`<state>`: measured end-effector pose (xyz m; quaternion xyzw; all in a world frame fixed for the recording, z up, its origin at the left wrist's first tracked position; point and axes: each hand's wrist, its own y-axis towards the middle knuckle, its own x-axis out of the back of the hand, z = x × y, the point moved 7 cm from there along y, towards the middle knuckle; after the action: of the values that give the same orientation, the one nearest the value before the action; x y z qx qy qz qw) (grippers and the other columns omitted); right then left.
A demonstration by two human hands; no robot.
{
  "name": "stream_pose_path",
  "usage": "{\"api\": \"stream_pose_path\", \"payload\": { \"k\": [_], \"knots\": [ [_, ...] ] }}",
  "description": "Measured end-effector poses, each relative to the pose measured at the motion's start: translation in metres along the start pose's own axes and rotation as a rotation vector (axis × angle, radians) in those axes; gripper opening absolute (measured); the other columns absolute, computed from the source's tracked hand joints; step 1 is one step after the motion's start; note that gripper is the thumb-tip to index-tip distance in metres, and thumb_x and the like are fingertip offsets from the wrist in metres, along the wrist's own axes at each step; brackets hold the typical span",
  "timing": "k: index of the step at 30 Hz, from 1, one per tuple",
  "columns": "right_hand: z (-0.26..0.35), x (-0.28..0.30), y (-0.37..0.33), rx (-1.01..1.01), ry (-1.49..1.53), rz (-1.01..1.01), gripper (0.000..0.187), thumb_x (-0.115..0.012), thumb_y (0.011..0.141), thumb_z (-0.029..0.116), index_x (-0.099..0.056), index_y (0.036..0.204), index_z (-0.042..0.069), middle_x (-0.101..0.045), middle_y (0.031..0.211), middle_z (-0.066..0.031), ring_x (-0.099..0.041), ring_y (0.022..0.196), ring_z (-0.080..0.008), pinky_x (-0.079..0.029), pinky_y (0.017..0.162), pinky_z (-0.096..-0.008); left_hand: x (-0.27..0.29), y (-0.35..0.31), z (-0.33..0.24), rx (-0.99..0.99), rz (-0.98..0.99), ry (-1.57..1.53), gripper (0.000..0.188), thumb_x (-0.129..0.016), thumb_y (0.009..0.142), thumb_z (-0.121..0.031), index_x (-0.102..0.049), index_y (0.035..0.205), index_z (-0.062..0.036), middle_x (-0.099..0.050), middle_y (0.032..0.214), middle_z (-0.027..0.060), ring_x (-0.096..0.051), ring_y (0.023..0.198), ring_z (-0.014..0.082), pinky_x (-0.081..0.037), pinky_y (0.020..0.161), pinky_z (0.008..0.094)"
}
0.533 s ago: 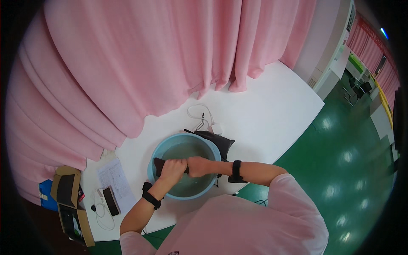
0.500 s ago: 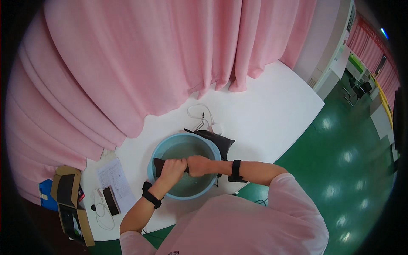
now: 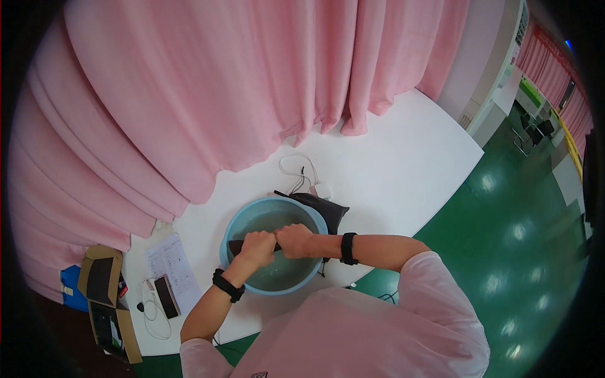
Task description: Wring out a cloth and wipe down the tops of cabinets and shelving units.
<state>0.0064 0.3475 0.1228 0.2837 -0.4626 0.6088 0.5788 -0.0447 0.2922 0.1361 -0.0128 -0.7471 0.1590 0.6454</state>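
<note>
Above a light blue basin (image 3: 275, 293) of cloudy water (image 3: 290, 272), both my hands grip one dark brown cloth (image 3: 236, 247). My left hand (image 3: 258, 247) is closed round it, and an end of the cloth sticks out on its left side. Touching it on the right, my right hand (image 3: 295, 240) is also closed, knuckles up; a bit of the cloth shows just below and between the two fists. Most of the cloth is hidden inside my fingers.
Behind the basin lie a dark grey pouch (image 3: 328, 208) and a white charger (image 3: 322, 191) with cables. To the left are written paper sheets (image 3: 172, 264), a dark oblong case (image 3: 166, 297), a white cable and an open cardboard box (image 3: 129, 334). Pink curtains (image 3: 252, 82) hang along the table's back.
My right hand has turned and risen slightly, its wrist rolling over. The cloth's left end has tilted and shows less. Both hands keep their hold on the cloth.
</note>
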Motion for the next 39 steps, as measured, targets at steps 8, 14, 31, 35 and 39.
{"api": "stream_pose_path", "payload": {
  "k": [8, 14, 31, 35, 39],
  "knots": [
    [0.002, 0.005, -0.002, 0.025, -0.018, -0.018, 0.024, -0.064, 0.072, 0.009, -0.066, 0.094, 0.000, -0.070, 0.093, -0.0191, -0.069, 0.087, -0.0339, -0.056, 0.075, -0.0428, 0.000, 0.002, 0.005, 0.018, 0.073, -0.075, 0.010, -0.066, 0.062, -0.005, -0.066, 0.072, 0.0001, -0.066, 0.077, 0.0231, -0.066, 0.078, 0.0400, -0.053, 0.070, 0.0474],
    [-0.004, 0.021, -0.003, 0.017, 0.102, -0.122, 0.040, -0.065, 0.072, 0.010, -0.055, 0.111, 0.003, -0.067, 0.094, -0.0189, -0.067, 0.088, -0.0357, -0.053, 0.077, -0.0453, 0.015, -0.006, 0.006, 0.064, -0.042, -0.096, 0.025, -0.065, 0.062, -0.002, -0.064, 0.087, 0.0009, -0.066, 0.081, 0.0244, -0.065, 0.081, 0.0418, -0.053, 0.071, 0.0481],
    [0.011, -0.043, 0.004, -0.108, 1.897, 0.416, 0.095, -0.037, 0.082, 0.081, -0.038, 0.139, 0.005, -0.043, 0.140, -0.0180, -0.056, 0.117, -0.0374, -0.048, 0.095, -0.0474, 0.010, -0.032, 0.023, 0.248, -0.594, -2.174, 0.020, -0.061, 0.084, 0.005, -0.050, 0.097, -0.0056, -0.060, 0.090, 0.0086, -0.062, 0.086, 0.0208, -0.053, 0.079, 0.0348],
    [0.039, -0.033, -0.014, -0.086, 2.059, 0.623, 0.093, -0.043, 0.081, 0.078, -0.039, 0.138, 0.004, -0.048, 0.135, -0.0189, -0.058, 0.113, -0.0409, -0.050, 0.094, -0.0472, -0.005, -0.030, 0.029, 0.291, -0.586, -2.240, 0.017, -0.064, 0.089, -0.004, -0.050, 0.098, -0.0071, -0.058, 0.092, 0.0067, -0.060, 0.087, 0.0192, -0.053, 0.077, 0.0349],
    [0.027, -0.050, -0.014, -0.045, 1.975, 0.719, 0.062, -0.060, 0.090, 0.053, -0.047, 0.128, 0.006, -0.057, 0.121, -0.0154, -0.064, 0.102, -0.0329, -0.057, 0.074, -0.0352, 0.001, -0.035, 0.023, 0.332, -0.598, -2.108, 0.016, -0.065, 0.090, -0.008, -0.051, 0.097, -0.0072, -0.057, 0.086, 0.0051, -0.058, 0.079, 0.0166, -0.053, 0.071, 0.0334]
  ]
}}
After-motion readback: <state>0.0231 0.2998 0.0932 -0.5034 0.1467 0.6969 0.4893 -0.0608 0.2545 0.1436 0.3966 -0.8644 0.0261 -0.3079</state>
